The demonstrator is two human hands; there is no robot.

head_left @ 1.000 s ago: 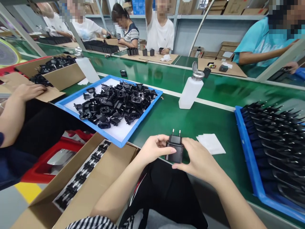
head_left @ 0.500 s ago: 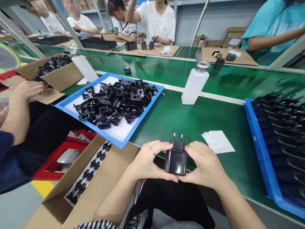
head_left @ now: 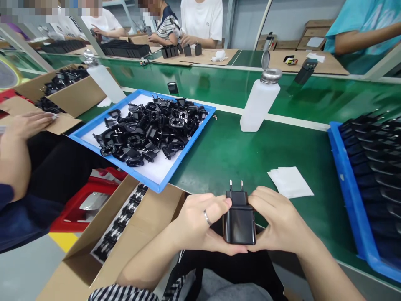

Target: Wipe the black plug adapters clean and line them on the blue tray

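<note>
A glossy black plug adapter point(head_left: 239, 223) is held upright over my lap, its two metal pins pointing away from me. My left hand point(head_left: 203, 223) grips its left side, with a ring on one finger. On the right side, my right hand point(head_left: 275, 217) pinches the same adapter, and the thumbs come close together at its lower edge. Beyond my left hand, a blue-rimmed tray point(head_left: 175, 167) holds a heap of black plug shells point(head_left: 150, 129). White paper sheets point(head_left: 291, 182) lie on the green bench point(head_left: 219, 154) past my right hand.
A white pump bottle point(head_left: 259, 104) stands mid-bench. A blue tray point(head_left: 347, 188) of black adapters is at the right. An open carton point(head_left: 150, 217) sits low at left. A co-worker's hand point(head_left: 28, 123) is at far left; other people sit across the bench.
Both my hands and the adapter sit slightly lower and further right in the view. Across the bench, a co-worker's raised arm has come down, and a black adapter near the right co-worker has shifted.
</note>
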